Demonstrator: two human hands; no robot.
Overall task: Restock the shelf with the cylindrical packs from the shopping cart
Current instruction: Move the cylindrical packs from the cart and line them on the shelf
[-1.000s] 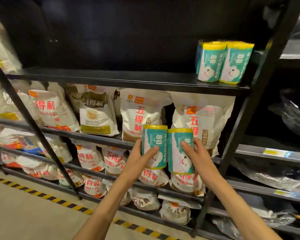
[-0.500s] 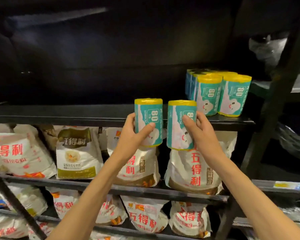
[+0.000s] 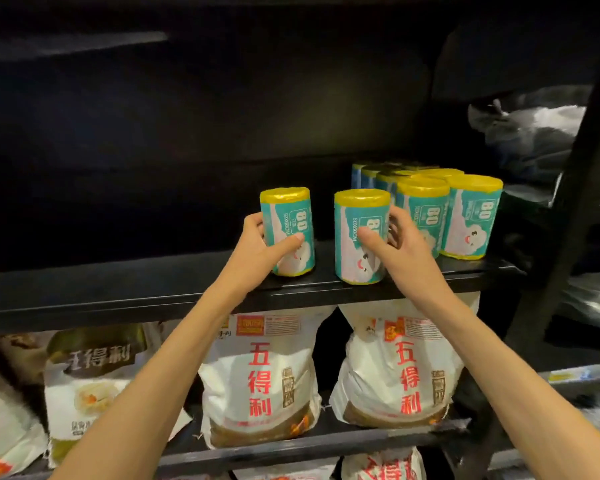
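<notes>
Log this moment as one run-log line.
left hand: grips pack | right hand: grips pack | both upright on shelf | stocked packs right

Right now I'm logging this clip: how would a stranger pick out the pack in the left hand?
Find the black top shelf above the white flour bags. Near its front edge two teal, yellow-capped packs are being held; the left hand grips the leftmost pack, farthest from the cluster of packs.
</notes>
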